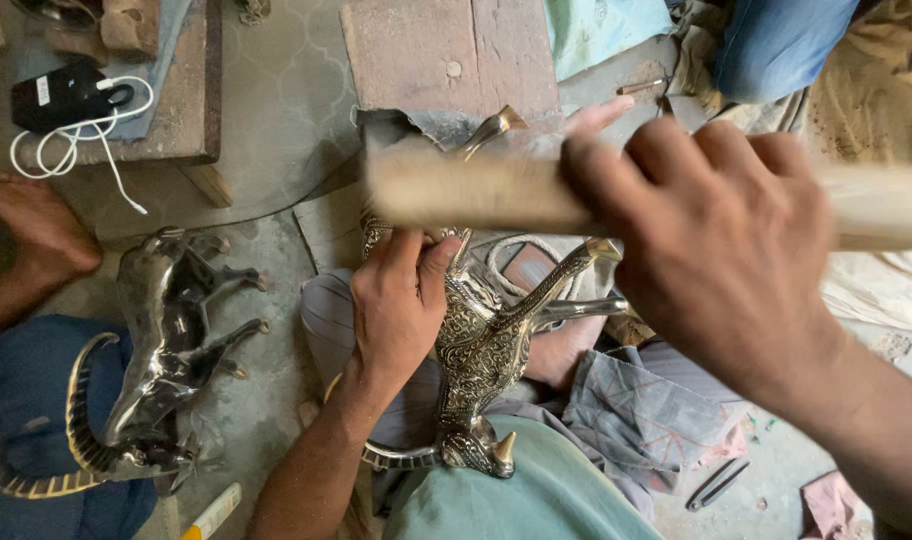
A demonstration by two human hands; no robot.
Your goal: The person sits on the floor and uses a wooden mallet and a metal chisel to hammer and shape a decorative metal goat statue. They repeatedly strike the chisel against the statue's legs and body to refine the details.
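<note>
My left hand (401, 305) grips an engraved brass animal figure (486, 345) that lies on its back across my lap, legs pointing up and right, horned head toward me. My right hand (721, 235) is raised close to the camera, closed around a pale wooden stick (456, 188) that runs across the view above the figure; the stick is blurred. My fingers hide the part of the figure under my left palm.
A second, darker brass horned animal figure (161, 350) lies on the concrete floor at left. A bare foot (31, 235) of another person rests near it. A low wooden bench (176, 100) with a black charger and white cable (71, 110) stands behind. Cloths (646, 405) lie at right.
</note>
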